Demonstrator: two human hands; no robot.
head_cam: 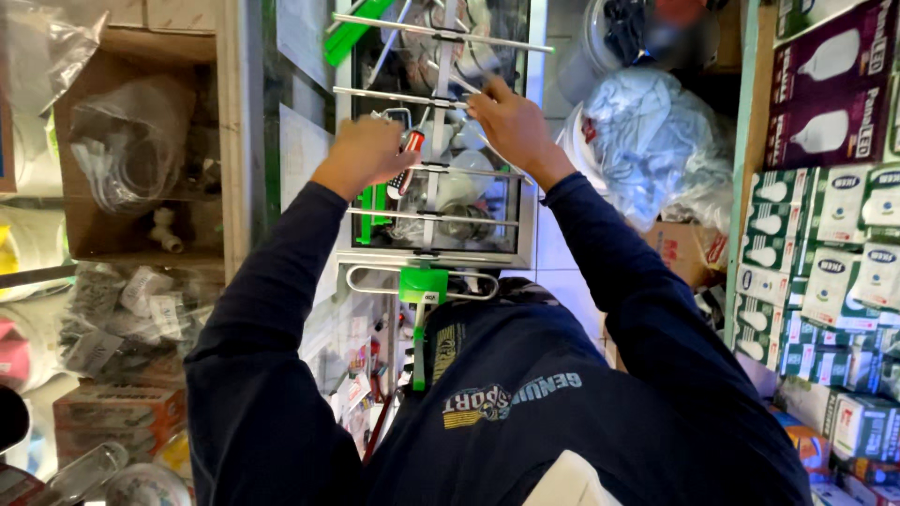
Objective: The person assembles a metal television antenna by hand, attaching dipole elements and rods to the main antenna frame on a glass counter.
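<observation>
Silver metal rod antenna [437, 169] is steadied upright; red-handled screwdriver [409, 159] is gripped in left hand [367, 150]; right hand [506, 122] fingers pinched on a cross rod.

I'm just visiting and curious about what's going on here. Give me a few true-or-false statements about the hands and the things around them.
1. The left hand holds a screwdriver with a red and black handle. True.
2. The right hand rests in the person's lap. False: it is raised at the metal antenna, fingers on one of its rods.
3. The antenna has green plastic parts. True.
4. Both sleeves are white. False: they are dark blue.
5. Stacked boxes picturing light bulbs stand to the person's right. True.
</observation>
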